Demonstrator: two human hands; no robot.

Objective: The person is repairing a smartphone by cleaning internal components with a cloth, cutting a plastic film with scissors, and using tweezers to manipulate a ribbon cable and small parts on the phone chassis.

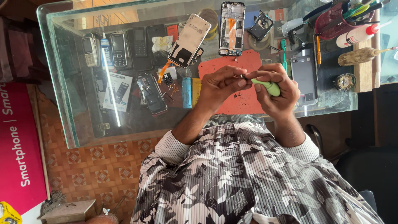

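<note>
While we look down from the head camera, the glass counter (66, 83) spreads before us, a thick-edged glass case with old keypad phones (119, 49) lying under or on its top at the left. On the glass lie a red work mat (236, 66), a phone back cover (189, 40) with an orange ribbon cable, an opened phone frame (231, 28) and a grey phone (304, 74) to the right. At the far right a red basket of tools (333, 18), a white glue bottle (356, 35) and a wooden-handled tool (360, 55) stand near the counter's edge. Below the counter we see a patterned tile floor (99, 166) and a red banner (18, 141) at the left edge.

Our hands meet above the mat, close to our chest. Our right hand (277, 89) is closed around a green-handled screwdriver (268, 86); the handle lies across the palm, its long axis running roughly side to side and a little upward, with the tip end pointing left toward the other hand. Our left hand (222, 85) is drawn narrow, thumb and fingertips pinched at the screwdriver's tip (243, 77), where a small dark part sits; we cannot tell what it is. The two hands touch at that point.
</note>
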